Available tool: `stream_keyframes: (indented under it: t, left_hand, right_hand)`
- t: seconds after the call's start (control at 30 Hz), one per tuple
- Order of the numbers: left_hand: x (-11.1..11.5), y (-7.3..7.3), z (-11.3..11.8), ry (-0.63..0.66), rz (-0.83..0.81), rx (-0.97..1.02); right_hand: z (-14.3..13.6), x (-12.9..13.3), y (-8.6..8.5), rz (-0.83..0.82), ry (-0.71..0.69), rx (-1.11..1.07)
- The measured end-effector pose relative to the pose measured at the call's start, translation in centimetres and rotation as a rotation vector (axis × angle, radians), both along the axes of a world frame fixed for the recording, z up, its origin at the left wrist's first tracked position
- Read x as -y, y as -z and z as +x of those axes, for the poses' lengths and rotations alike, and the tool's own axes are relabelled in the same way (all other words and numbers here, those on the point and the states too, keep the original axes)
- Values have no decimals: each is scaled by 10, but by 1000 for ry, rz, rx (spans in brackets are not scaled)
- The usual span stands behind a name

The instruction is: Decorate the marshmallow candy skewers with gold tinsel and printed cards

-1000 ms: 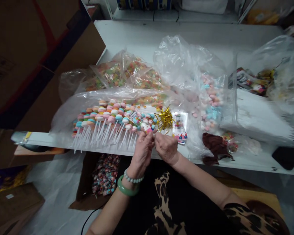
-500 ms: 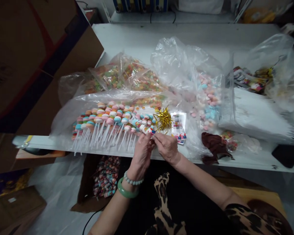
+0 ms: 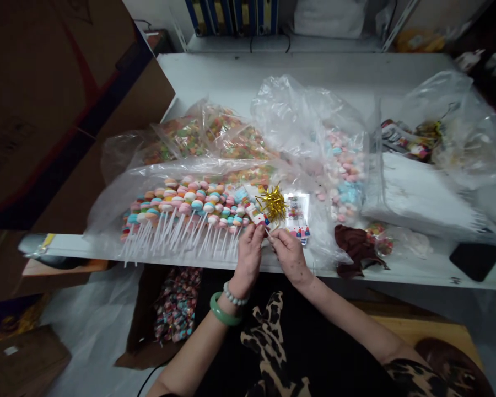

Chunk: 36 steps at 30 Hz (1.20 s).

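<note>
While the left hand (image 3: 250, 242) pinches the lower end of a printed wrapper (image 3: 258, 217) near the front edge of the desk (image 3: 417, 267), right hand (image 3: 288, 251) pinches a thin piece (image 3: 268, 232), stick or tie unclear. Best: left steady, right light.

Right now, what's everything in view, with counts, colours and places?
Table: one, white, centre
Lollipops: many, pastel, front left
Wrapped lollipop: one, multicoloured, front centre
Strips: one bunch, gold, beside lollipops
Packets: at least two, white, beside strips
Gummies: many, orange-green, behind lollipops
Cloth: one, brown, front right
Bagged sweets: many, pastel, behind cloth
Slab: one, black, far right
Binders: about four, blue, back shelf
Carton: one, brown, left
Boxed sweets: many, mixed, below table
Left hand: one, bare, on wrapped lollipop
Right hand: one, bare, beside left
</note>
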<state>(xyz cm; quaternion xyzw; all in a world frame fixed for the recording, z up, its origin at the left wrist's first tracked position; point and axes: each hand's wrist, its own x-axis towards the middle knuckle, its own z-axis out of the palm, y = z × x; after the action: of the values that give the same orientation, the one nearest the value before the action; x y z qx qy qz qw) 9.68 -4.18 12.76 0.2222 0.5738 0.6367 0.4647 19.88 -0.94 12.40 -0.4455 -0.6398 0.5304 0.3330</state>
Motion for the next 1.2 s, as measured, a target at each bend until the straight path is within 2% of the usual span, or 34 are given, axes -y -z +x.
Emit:
stream_keyframes:
  t: [0.1, 0.2, 0.37, 0.47, 0.57, 0.63, 0.73, 0.8, 0.9, 1.07, 1.13, 1.2]
  left_hand:
    - [1, -3, -10, -60, -29, -202]
    - [4, -10, -12, -66, -23, -372]
    - [16, -14, 9, -93, 36, -501]
    - [21, -14, 17, -20, 40, -414]
    - [19, -18, 13, 138, -8, -117]
    - [15, -22, 8, 205, -21, 89]
    - [7, -28, 7, 119, -20, 257]
    - [3, -28, 12, 8, -26, 284]
    - [-1, -24, 24, -106, -35, 269]
    - [0, -17, 23, -111, -147, 301]
    - [1, -13, 15, -125, -204, 197]
    - [2, -10, 8, -172, -191, 51]
  right_hand:
    - [10, -1, -5, -17, -39, 7]
    - [14, -1, -10, -33, -68, 1]
    - [8, 3, -5, 163, 10, 72]
    - [7, 1, 1, 253, 50, 92]
    - [13, -3, 4, 322, 87, 112]
    - [18, -2, 3, 430, 91, 160]
    - [20, 5, 0, 627, 55, 268]
    - [17, 12, -2, 724, 43, 323]
    - [12, 16, -3, 768, 70, 356]
    - [15, 14, -1, 729, 49, 341]
    - [16, 15, -2, 731, 34, 342]
    - [15, 18, -4, 733, 17, 343]
